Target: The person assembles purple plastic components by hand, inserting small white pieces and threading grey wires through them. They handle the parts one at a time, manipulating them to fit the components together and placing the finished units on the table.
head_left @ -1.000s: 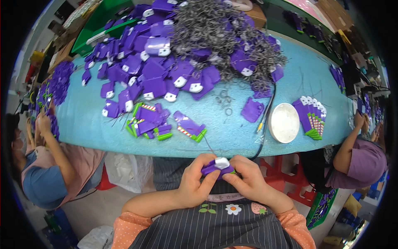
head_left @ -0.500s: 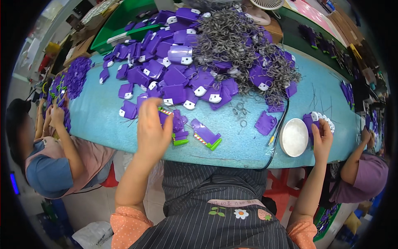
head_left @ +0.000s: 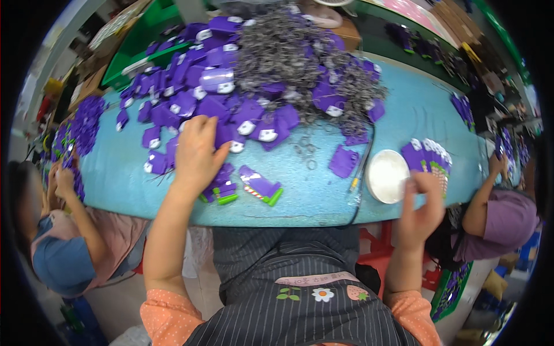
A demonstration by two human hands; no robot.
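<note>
The left hand [head_left: 197,153] is at the near side of a pile of white-ended purple plastic panels [head_left: 214,108], fingers bent down, thumb apart; whether they grip a panel cannot be told. Just nearer the wearer than those fingers lies a cluster of purple-and-green pieces [head_left: 226,189], and to their lower right a single striped purple-and-green piece [head_left: 259,181], all on the blue counter [head_left: 300,210]. The right hand [head_left: 422,213] is blurred, fingers loosely curled away from the thumb, nothing visible between. Just left of these fingers stands a white bowl [head_left: 385,177]; just beyond them, partly hidden, lies a fan of white-tipped purple pieces [head_left: 426,154].
</note>
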